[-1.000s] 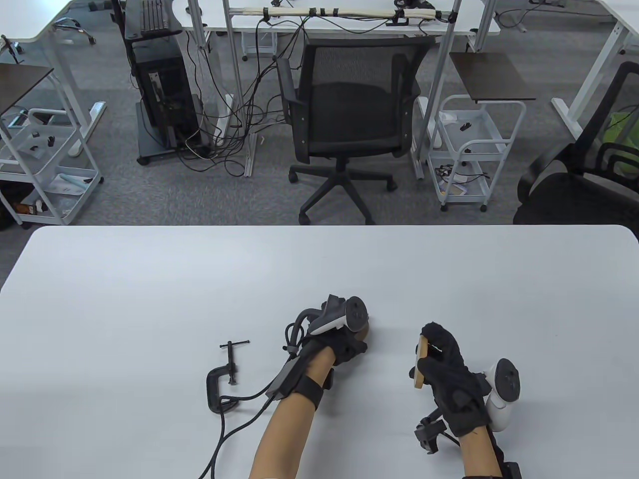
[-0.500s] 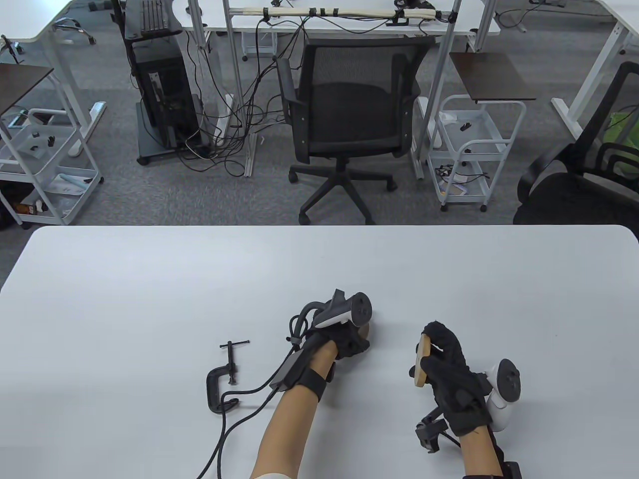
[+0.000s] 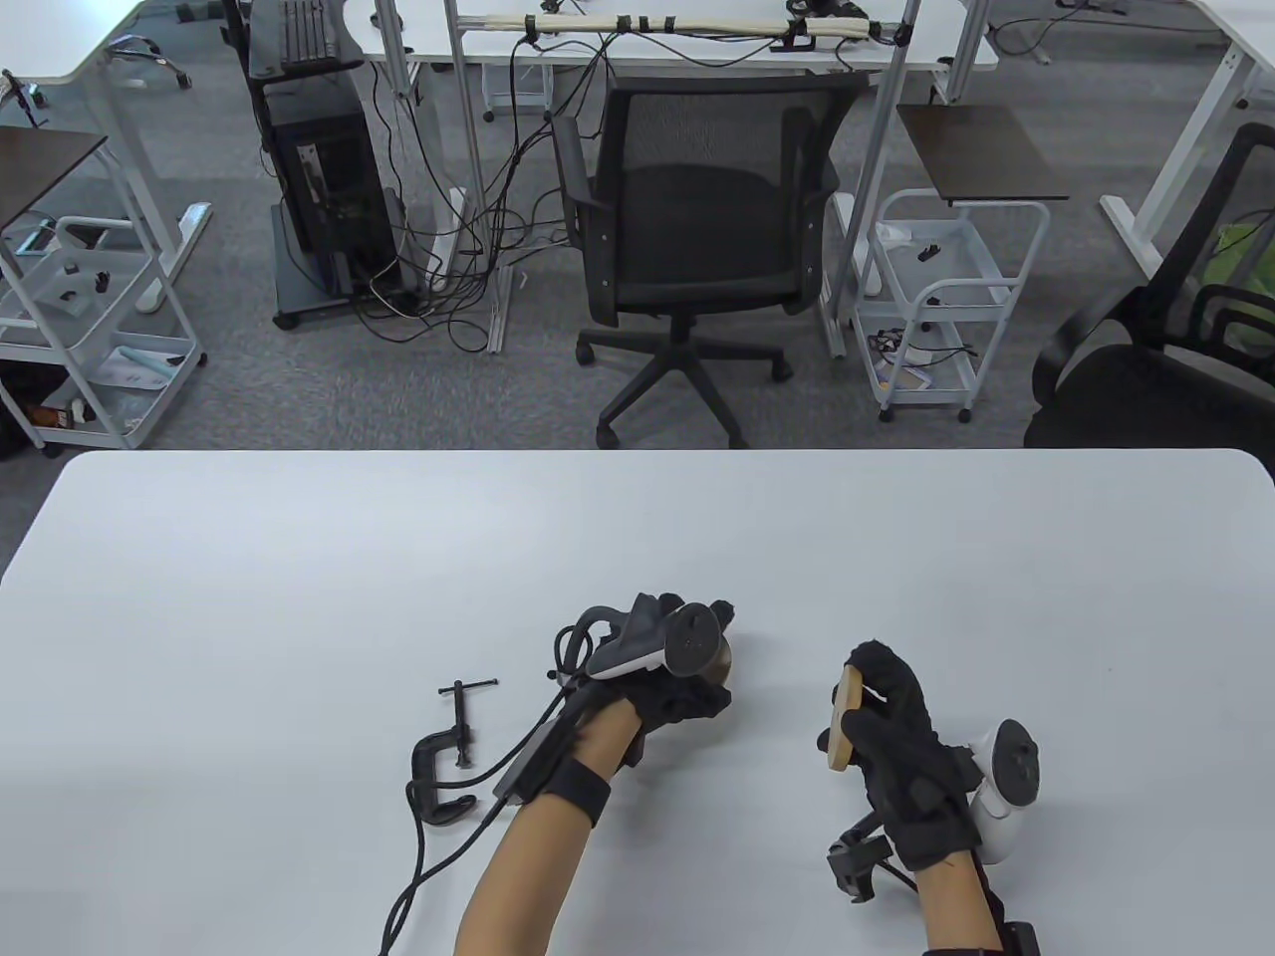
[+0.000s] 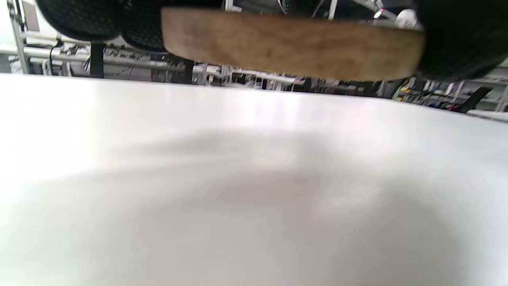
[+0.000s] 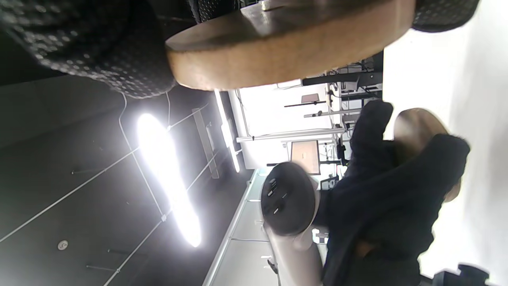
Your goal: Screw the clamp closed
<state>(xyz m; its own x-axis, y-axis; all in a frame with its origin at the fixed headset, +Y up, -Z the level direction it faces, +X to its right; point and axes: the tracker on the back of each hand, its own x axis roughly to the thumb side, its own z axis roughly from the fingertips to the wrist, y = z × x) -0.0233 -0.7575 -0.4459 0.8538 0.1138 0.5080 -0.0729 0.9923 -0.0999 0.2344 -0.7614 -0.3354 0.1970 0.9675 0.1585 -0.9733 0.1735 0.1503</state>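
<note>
A black C-clamp lies flat on the white table, its screw with T-handle backed out, jaws apart. My left hand is just right of the clamp and grips a round wooden disc, seen edge-on in the left wrist view. My right hand holds a second wooden disc upright on its edge, also seen in the right wrist view. Neither hand touches the clamp.
The left glove's cable runs over the clamp's lower jaw toward the near edge. Beyond the table's far edge stand an office chair and white carts.
My left hand has shifted left and slightly back with its disc, the forearm swinging toward the clamp. The right hand and the clamp have stayed put.
</note>
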